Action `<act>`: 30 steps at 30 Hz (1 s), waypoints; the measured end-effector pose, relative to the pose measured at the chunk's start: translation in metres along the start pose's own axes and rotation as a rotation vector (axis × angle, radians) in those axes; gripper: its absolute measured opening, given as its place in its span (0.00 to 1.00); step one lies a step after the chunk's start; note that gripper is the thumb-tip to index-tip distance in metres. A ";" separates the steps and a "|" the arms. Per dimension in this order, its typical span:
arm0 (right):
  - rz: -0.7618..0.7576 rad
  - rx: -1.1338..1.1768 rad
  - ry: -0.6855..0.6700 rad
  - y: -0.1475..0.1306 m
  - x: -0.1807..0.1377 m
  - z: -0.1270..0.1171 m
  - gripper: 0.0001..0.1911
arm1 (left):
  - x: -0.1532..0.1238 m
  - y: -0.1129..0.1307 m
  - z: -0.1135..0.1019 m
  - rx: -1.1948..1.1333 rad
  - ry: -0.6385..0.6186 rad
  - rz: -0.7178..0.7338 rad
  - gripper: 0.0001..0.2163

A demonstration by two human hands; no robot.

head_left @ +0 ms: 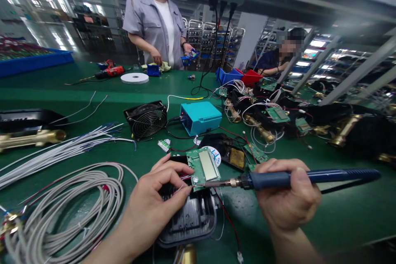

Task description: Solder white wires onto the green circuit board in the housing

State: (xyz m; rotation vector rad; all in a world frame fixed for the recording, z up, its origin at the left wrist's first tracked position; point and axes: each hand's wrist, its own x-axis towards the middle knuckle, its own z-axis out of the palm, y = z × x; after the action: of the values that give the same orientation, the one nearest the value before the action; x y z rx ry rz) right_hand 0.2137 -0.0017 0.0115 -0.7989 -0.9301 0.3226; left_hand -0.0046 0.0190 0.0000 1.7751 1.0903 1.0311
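Note:
My right hand (286,200) grips a blue-handled soldering iron (309,177), its metal tip touching the lower edge of a small green circuit board (202,167) that carries a grey display. My left hand (154,206) pinches a thin wire or solder strand at that same edge, fingers closed around it. The board rests on top of a black plastic housing (188,218) lying on the green bench (340,222).
A coil of grey cable (71,210) and loose white wires (62,152) lie left. Behind the board sit a black fan (147,119), a teal soldering station (201,117) and an iron stand (230,152). Boards and brass fittings (262,119) crowd the right. Two people work at the far side.

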 end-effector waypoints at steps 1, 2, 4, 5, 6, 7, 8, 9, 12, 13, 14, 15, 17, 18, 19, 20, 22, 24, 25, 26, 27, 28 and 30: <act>0.004 -0.007 -0.010 0.000 0.000 0.000 0.14 | 0.000 0.000 0.000 0.000 -0.001 0.001 0.07; 0.006 -0.015 -0.019 0.001 -0.001 0.001 0.13 | 0.001 0.000 0.000 0.000 -0.002 0.002 0.07; 0.001 -0.035 -0.026 0.002 -0.001 0.001 0.13 | 0.001 0.000 0.000 -0.001 -0.003 0.002 0.07; -0.002 -0.043 -0.030 0.002 -0.001 0.001 0.13 | 0.001 -0.001 0.000 -0.003 -0.002 0.002 0.07; -0.006 -0.046 -0.034 0.002 -0.001 0.001 0.13 | 0.000 -0.001 0.000 -0.005 -0.001 0.003 0.07; -0.006 -0.047 -0.038 0.002 -0.001 0.001 0.13 | 0.000 -0.001 0.000 -0.006 0.000 0.004 0.07; -0.005 -0.043 -0.043 0.002 -0.001 0.001 0.13 | 0.000 -0.001 0.000 -0.006 0.002 0.005 0.07; -0.004 -0.038 -0.048 0.003 -0.002 0.001 0.13 | -0.001 0.000 0.000 -0.004 0.002 0.006 0.07; 0.006 -0.027 -0.063 0.002 -0.002 0.000 0.13 | -0.001 0.001 -0.001 -0.007 0.001 0.002 0.07; 0.009 -0.024 -0.068 0.002 -0.002 0.001 0.13 | -0.001 0.001 -0.001 -0.010 0.001 0.000 0.07; 0.010 -0.022 -0.073 0.002 -0.002 0.001 0.13 | -0.001 0.001 -0.001 -0.012 0.000 0.000 0.07; 0.014 -0.020 -0.078 0.002 -0.002 0.001 0.13 | -0.001 0.001 -0.001 -0.013 0.001 0.000 0.07; 0.008 -0.016 -0.086 0.003 -0.002 0.001 0.13 | -0.001 0.001 -0.001 -0.009 0.003 -0.003 0.07; 0.003 -0.016 -0.089 0.003 -0.002 0.001 0.13 | -0.001 0.000 -0.001 -0.007 0.005 -0.003 0.07; -0.001 -0.020 -0.090 0.003 -0.002 0.001 0.13 | -0.001 0.000 -0.001 -0.004 0.005 -0.004 0.07; -0.003 -0.024 -0.092 0.003 -0.002 0.001 0.13 | -0.001 0.000 0.000 0.000 0.005 -0.004 0.07; 0.000 -0.036 -0.090 0.003 -0.002 0.000 0.13 | -0.001 0.000 0.000 0.003 0.008 -0.002 0.07; 0.004 -0.042 -0.091 0.003 -0.002 0.000 0.13 | 0.000 0.000 0.000 0.004 0.008 -0.002 0.07; 0.005 -0.040 -0.092 0.003 -0.002 0.000 0.13 | 0.000 0.000 0.000 0.005 0.007 -0.002 0.07; 0.002 -0.036 -0.089 0.003 -0.002 0.000 0.13 | 0.001 0.001 0.000 0.005 0.007 -0.002 0.07; -0.001 -0.034 -0.084 0.003 -0.002 0.001 0.13 | 0.001 0.001 0.000 0.005 0.008 -0.002 0.07; -0.003 -0.032 -0.072 0.002 -0.002 0.001 0.13 | 0.001 0.001 0.000 0.005 0.011 0.000 0.07; -0.005 -0.029 -0.031 0.003 -0.001 0.001 0.13 | 0.000 0.001 0.001 0.007 0.019 0.003 0.07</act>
State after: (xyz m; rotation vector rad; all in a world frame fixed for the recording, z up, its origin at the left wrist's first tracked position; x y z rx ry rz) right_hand 0.2126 0.0000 0.0094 -0.8202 -0.9675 0.3183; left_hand -0.0037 0.0190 0.0011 1.7757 1.1044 1.0490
